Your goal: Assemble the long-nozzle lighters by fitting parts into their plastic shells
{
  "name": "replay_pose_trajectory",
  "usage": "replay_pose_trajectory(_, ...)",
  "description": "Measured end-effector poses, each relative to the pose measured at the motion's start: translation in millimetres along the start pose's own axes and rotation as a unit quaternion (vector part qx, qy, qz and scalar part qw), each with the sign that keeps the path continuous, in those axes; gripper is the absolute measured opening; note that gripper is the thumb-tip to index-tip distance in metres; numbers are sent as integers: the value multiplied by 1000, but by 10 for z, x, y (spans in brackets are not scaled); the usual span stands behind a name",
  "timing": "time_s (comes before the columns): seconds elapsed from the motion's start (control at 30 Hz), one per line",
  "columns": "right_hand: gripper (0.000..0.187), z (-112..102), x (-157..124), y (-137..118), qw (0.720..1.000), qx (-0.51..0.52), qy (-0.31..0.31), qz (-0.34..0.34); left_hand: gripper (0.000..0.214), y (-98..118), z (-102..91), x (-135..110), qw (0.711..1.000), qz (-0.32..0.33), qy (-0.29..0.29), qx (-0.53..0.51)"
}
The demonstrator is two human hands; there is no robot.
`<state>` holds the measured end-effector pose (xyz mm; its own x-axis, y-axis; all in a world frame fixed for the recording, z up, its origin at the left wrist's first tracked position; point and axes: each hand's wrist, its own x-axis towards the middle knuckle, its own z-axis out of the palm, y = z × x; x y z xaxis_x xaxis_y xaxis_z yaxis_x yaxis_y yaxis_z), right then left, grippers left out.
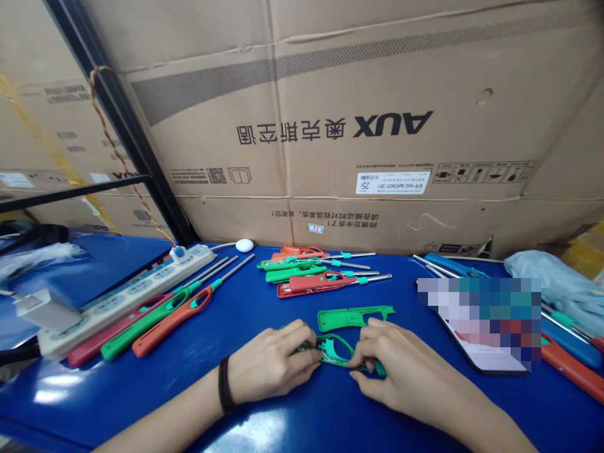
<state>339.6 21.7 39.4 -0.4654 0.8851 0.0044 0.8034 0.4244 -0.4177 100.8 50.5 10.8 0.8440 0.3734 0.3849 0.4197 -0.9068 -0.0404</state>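
Observation:
An opened green gas lighter [346, 343] of the long-nosed kind lies low over the blue table, with a teal trigger and thin wires showing inside its shell. The fingers of my left hand [276, 362] are closed around its handle end and cover much of it. At the other end, near the nozzle, my right hand [406, 362] pinches it between thumb and fingers. Just beyond it lies a loose green half shell [346, 318], hollow side up, close to my right fingertips. What sits under my fingers is hidden.
Several red, orange and green lighters [321, 283] lie at the back middle. Red, green and orange ones [165, 321] rest beside a white power strip [136, 289] at left. A phone [476, 352], more lighters [573, 371] and a plastic bag [552, 277] occupy the right. Cardboard boxes [311, 82] stand behind.

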Motion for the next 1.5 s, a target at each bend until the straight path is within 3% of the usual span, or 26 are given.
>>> replay_pose_trajectory(0.23,6,-18,33,-35,1000,-4,6,-29,19,6,-10,50,1000,-2,-20,-19)
replay_pose_trajectory(0.5,22,83,121,-21,998,21,51,20,18,-48,-36,44,997,-1,-41,-70)
replay_pose_trajectory(0.8,2,105,145,0,993,97,63,21,19,-83,-38,2,997,-9,-28,-77)
replay_pose_trajectory(0.93,8,130,138,-20,993,101,55,-9,19,-89,-11,-37,997,-23,-20,-70)
replay_pose_trajectory(1.2,12,64,107,-21,996,18,27,-79,21,-119,22,-43,996,-4,-16,-88)
replay_pose_trajectory(1.5,16,78,90,-58,992,-87,33,-88,23,-109,26,-28,997,13,-12,-79)
